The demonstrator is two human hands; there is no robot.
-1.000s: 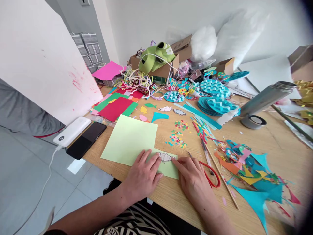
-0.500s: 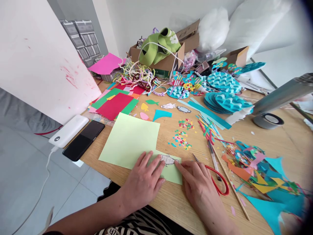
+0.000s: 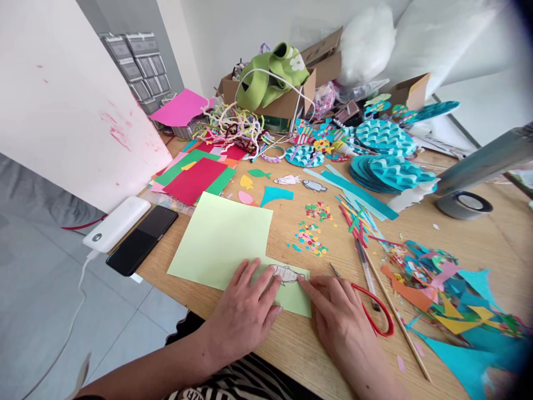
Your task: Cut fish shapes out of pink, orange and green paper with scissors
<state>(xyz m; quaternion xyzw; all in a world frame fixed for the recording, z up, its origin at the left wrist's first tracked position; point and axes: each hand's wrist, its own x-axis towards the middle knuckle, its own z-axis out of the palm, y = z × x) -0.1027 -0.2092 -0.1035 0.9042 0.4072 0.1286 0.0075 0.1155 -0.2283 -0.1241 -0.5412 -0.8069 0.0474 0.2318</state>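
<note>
A light green paper sheet (image 3: pixel 222 239) lies on the wooden table (image 3: pixel 437 244) near its front edge. My left hand (image 3: pixel 244 311) rests flat on its lower right part with fingers spread. A small grey paper fish (image 3: pixel 286 273) lies on the sheet between my hands. My right hand (image 3: pixel 337 316) lies palm down just right of the fish, its index fingertip touching the fish's right end. Red-handled scissors (image 3: pixel 370 311) lie on the table right beside my right hand.
A black phone (image 3: pixel 139 240) and white power bank (image 3: pixel 116 223) sit at the left edge. Red and green card sheets (image 3: pixel 195 179), confetti (image 3: pixel 310 236), teal wave discs (image 3: pixel 387 161), a heap of scraps (image 3: pixel 441 289), a wooden stick (image 3: pixel 395 316), a metal flask (image 3: pixel 483 161) and boxes (image 3: pixel 287 103) crowd the table.
Only the view has shifted a little. Both hands stay on the green sheet around the paper fish, almost unmoved.
</note>
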